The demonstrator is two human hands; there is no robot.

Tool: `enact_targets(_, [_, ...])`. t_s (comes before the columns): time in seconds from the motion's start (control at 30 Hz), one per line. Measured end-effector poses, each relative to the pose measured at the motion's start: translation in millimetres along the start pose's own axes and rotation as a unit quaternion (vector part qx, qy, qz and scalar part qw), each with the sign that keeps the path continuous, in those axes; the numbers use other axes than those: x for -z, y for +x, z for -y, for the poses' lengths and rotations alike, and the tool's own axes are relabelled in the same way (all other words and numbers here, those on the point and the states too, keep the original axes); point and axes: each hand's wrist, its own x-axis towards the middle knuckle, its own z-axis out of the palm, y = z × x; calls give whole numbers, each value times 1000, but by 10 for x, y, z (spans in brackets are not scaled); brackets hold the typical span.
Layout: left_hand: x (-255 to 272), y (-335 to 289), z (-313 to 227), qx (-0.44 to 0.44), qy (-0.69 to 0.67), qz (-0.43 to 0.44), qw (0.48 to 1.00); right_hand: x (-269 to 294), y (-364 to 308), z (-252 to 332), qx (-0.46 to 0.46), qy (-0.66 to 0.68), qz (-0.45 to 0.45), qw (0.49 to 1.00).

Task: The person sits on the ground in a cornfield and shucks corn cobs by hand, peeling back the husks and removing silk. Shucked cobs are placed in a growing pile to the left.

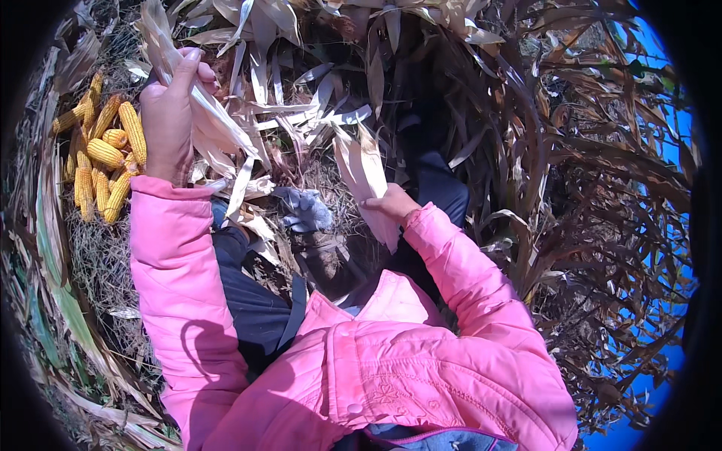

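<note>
Long dry husk (216, 120) slants from upper left to lower right through the left hand (174, 101), whose fingers curl around it. The shorter husk (359, 161), to its right, tilts likewise, its lower half pinched by the right hand (392, 203).

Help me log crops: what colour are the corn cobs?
The corn cobs are golden yellow; head view.

cream husks (362, 167); yellow corn cobs (104, 153); pink jacket (429, 361)

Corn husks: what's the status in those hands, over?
Left hand gripping a long pale husk. Right hand holding a second husk. Bare yellow cobs piled left; loose husk strips lie between the hands.
</note>
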Motion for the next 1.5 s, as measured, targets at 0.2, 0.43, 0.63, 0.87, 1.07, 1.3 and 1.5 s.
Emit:
enact_targets(0.2, [217,-55,-97,-31,13,-13,999,18,-223,1068,42,-371,-193,908])
enact_targets(0.43, [292,-58,-49,-45,15,-8,999,-376,745,1136,230,-221,-12,948])
enact_targets(0.63, [294,-100,-123,-39,36,-50,997,-379,1350,596,66,-186,-104,975])
enact_targets(0.87, [223,-127,-85,-28,49,-43,997,-870,1437,205,129,-223,-124,958])
enact_targets(1.07, [142,-188,-73,-7,66,-28,997,-1177,1622,173,99,-298,-208,926])
enact_targets(1.3, [152,-224,-65,15,70,-28,997,-1070,1690,158,21,-247,-152,957])
enact_targets(1.5, [56,-213,-35,43,58,21,997,-689,1533,-16,60,300,-74,949])
